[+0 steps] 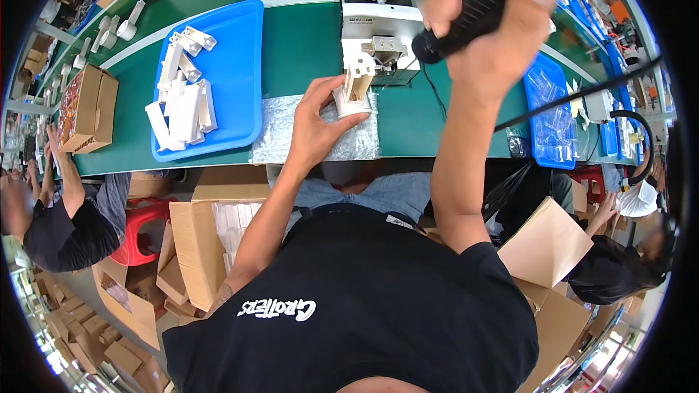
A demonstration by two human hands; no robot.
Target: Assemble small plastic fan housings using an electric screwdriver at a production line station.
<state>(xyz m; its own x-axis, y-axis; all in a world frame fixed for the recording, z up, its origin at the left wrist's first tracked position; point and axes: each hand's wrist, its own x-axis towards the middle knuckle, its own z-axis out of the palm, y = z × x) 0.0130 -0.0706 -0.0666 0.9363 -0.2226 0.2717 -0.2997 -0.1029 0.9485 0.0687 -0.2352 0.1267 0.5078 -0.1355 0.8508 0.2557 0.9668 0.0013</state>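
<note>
- While its thumb and fingers close around the base of an upright white plastic part (358, 86), I see the left hand (317, 127) over a clear sheet (275, 131) on the green table (300, 44).
- I see the right hand (496, 40) gripping a black tool (475, 11), raised; I cannot tell how far its tip stands from the metal machine (373, 23).
- Left of the left hand, loose white pieces (189, 113) lie in a blue tray (244, 65).
- Farther right, a smaller blue bin (540, 74) contains clear pieces (561, 131).
</note>
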